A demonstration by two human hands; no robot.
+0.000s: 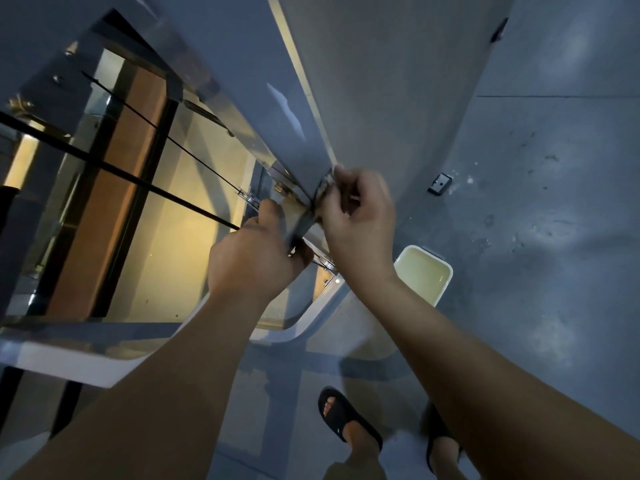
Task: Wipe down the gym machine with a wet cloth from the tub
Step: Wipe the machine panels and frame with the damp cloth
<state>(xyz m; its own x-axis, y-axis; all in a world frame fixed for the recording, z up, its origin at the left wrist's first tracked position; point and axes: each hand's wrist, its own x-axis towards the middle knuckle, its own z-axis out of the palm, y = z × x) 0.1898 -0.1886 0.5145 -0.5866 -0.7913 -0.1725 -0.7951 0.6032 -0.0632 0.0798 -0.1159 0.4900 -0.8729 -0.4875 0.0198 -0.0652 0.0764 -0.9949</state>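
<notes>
The gym machine (242, 81) is a grey metal frame with a clear panel (166, 216) and black cables, filling the left and top. My right hand (360, 220) pinches a small dark cloth (323, 190) against the frame's lower edge. My left hand (256, 258) grips the bottom corner of the clear panel right beside it, thumb curled round the edge. The white tub (424, 273) with pale liquid stands on the floor just below my right wrist.
The grey concrete floor (536, 237) spreads to the right, with a small metal bracket (440, 183) on it. My feet in black sandals (346, 419) stand near the bottom. The machine's curved white base (304, 327) runs under my arms.
</notes>
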